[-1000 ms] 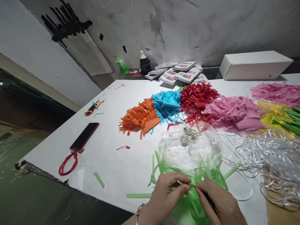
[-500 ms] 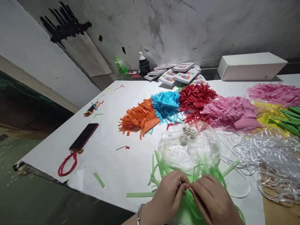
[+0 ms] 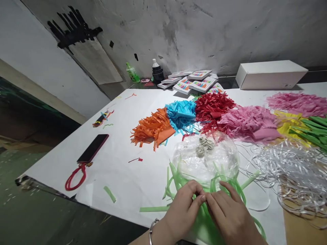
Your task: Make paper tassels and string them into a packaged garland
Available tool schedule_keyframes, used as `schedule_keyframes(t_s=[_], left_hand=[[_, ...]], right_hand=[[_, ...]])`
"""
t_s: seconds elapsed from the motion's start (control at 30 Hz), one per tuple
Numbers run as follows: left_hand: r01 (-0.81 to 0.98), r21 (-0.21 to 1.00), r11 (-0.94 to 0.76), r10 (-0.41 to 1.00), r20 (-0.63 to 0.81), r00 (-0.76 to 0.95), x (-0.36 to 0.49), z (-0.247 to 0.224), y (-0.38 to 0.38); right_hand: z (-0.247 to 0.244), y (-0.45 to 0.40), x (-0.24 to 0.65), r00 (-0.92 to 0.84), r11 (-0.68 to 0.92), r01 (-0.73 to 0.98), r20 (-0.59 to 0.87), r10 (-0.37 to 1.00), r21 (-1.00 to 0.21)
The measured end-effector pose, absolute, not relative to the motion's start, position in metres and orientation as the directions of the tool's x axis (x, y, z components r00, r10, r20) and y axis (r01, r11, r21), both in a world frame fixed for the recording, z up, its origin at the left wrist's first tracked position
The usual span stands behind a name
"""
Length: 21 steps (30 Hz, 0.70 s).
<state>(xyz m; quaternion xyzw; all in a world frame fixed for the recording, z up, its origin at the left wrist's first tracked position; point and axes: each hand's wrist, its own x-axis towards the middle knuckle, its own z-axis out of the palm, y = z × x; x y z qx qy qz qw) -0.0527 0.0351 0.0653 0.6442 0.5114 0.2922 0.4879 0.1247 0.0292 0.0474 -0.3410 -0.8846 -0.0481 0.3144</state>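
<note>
Both my hands meet over a sheet of light green tissue paper (image 3: 206, 223) whose far end is cut into long strips. My left hand (image 3: 185, 206) is closed, thumb and fingertips pinching at the paper's middle. Against those fingertips press the fingers of my right hand (image 3: 228, 214), with one finger raised. The exact fold between the fingertips is hidden. Just beyond the strips lies a clear plastic bag (image 3: 189, 158) with a crumpled greyish-green clump (image 3: 204, 147) on or in it.
Fringed tissue bundles in orange (image 3: 150, 127), blue (image 3: 181, 114), red (image 3: 213, 107) and pink (image 3: 249, 122) lie behind. Silvery ribbon (image 3: 298, 177) is tangled at right. A phone (image 3: 93, 148) with a red strap lies left. Card packs (image 3: 201, 85) and a white box (image 3: 270, 75) stand at the wall.
My right hand has shifted slightly, and one of its fingers now lifts away from the others. The fingertips of both hands stay together over the green paper. The view has turned a little.
</note>
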Motion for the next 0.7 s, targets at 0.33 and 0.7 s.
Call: schedule_keyframes(t_s=[0.33,0.7], left_hand=[[0.494,0.864,-0.095,0.959,-0.054,0.277,-0.057,0.069,0.032],[-0.019,0.998,0.06,0.961,-0.052,0.273,-0.035,0.043,0.007]], right_hand=[[0.052,0.024,0.136,-0.521,0.751,0.6,0.579,0.627,-0.274],[0.047,0.006,0.132,-0.363,0.684,0.604,0.622,0.694,-0.409]])
